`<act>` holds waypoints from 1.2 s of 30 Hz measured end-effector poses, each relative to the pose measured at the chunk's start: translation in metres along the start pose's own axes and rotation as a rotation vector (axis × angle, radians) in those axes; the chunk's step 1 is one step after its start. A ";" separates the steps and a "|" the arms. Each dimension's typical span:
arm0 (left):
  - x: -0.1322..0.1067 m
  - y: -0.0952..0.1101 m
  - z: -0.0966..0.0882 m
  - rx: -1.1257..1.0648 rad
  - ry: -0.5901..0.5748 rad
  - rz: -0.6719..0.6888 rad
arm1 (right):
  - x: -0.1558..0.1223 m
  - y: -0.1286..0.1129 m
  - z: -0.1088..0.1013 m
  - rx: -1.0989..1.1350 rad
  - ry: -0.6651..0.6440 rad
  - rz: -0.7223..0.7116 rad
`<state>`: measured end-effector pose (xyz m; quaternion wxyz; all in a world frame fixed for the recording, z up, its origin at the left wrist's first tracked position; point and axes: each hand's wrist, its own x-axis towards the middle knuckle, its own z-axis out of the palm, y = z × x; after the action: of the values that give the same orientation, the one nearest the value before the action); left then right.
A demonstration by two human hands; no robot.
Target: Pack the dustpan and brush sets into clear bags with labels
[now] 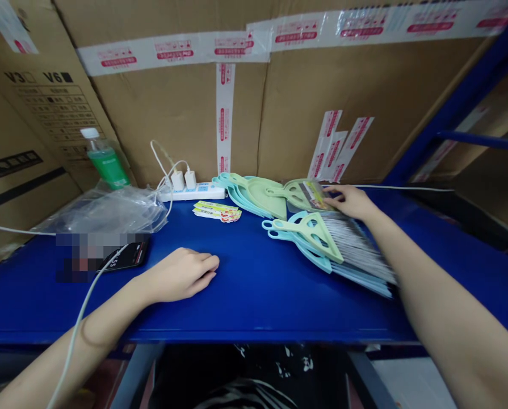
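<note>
My left hand rests on the blue tabletop, its fingers curled together with nothing visible in them. At the back right, my right hand has its fingers closed at the edge of a green dustpan in a clear bag with a printed label. To its left lies a stack of green and light-blue dustpans. Several small brushes with green and blue handles and grey or blue bristles lie in a pile below my right hand and beside my right forearm. Printed label cards lie in front of the power strip.
A white power strip with chargers stands against the cardboard boxes at the back. On the left are a green bottle, crumpled clear plastic bags and a black flat box. A white cable crosses over my left forearm.
</note>
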<state>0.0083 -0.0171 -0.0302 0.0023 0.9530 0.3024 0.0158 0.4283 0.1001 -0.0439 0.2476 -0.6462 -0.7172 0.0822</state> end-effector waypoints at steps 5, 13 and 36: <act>0.001 0.000 0.000 0.002 -0.012 -0.001 | -0.010 -0.029 -0.020 -0.046 -0.107 -0.010; 0.001 -0.001 0.001 0.017 -0.001 0.007 | -0.015 -0.059 -0.023 -0.080 -0.348 -0.098; 0.110 0.003 0.017 0.506 0.328 -0.004 | -0.023 -0.055 -0.038 -0.179 -0.390 -0.005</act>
<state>0.1000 0.0443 -0.0441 -0.2839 0.9075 0.2951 0.0938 0.3976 0.0619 0.0074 0.0460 -0.6356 -0.7576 0.1410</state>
